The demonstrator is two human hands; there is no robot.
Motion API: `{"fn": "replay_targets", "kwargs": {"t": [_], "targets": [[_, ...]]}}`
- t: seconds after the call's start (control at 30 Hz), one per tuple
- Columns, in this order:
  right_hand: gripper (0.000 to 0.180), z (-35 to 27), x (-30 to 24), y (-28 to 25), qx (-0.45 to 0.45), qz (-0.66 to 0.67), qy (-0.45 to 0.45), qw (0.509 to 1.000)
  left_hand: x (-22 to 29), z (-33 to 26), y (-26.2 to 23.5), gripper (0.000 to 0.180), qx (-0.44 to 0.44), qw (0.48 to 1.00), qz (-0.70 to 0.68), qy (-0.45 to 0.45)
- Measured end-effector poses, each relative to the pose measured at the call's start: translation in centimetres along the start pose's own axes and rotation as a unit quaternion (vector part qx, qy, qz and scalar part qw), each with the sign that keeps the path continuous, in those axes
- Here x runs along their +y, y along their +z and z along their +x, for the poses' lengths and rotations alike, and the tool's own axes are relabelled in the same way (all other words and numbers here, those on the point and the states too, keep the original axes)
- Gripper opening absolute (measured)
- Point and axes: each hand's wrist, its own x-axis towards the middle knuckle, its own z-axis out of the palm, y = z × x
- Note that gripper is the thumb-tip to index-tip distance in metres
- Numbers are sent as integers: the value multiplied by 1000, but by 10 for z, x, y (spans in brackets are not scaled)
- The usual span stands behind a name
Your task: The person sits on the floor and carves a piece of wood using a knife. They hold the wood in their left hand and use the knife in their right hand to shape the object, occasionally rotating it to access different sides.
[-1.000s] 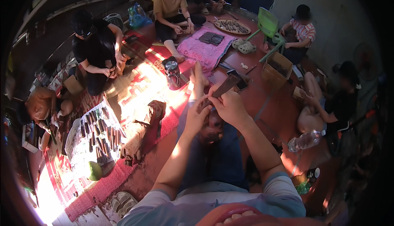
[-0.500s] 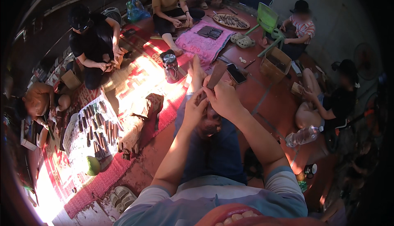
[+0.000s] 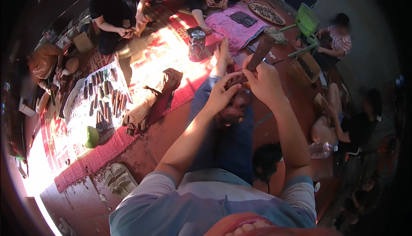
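Observation:
Between my legs sits a dark reddish-brown carved wood piece [image 3: 229,115], rounded and glossy. My left hand [image 3: 222,93] is closed around a short brown stick-shaped tool [image 3: 236,80] just above the carving; the tool's lower end is hidden. My right hand [image 3: 266,81] grips the narrow end of a brown wooden mallet [image 3: 262,49], flat and paddle-like, tilted up and away from me. The two hands are close together, the right one slightly farther and higher.
Chisels with brown handles [image 3: 103,96] lie on a pale cloth at left, near a green fruit [image 3: 91,137] and a crumpled brown cloth [image 3: 150,98]. A steel flask [image 3: 197,46] stands ahead. Other people sit around. A cardboard box [image 3: 303,68] and plastic bottle [image 3: 322,149] are at right.
My view has shifted, so the surroundings sit higher in it. My right hand with the mallet has moved away from my left, and the hands are farther apart.

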Motion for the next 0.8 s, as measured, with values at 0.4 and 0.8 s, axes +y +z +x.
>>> {"fn": "replay_targets", "kwargs": {"t": [0.4,0.8], "targets": [[13,16,7,-11,-68,13,23,997,8,-2,9,37,48,999,-17,12],[13,17,-5,-3,-30,48,68,996,15,-4,8,35,53,998,6,-44]]}}
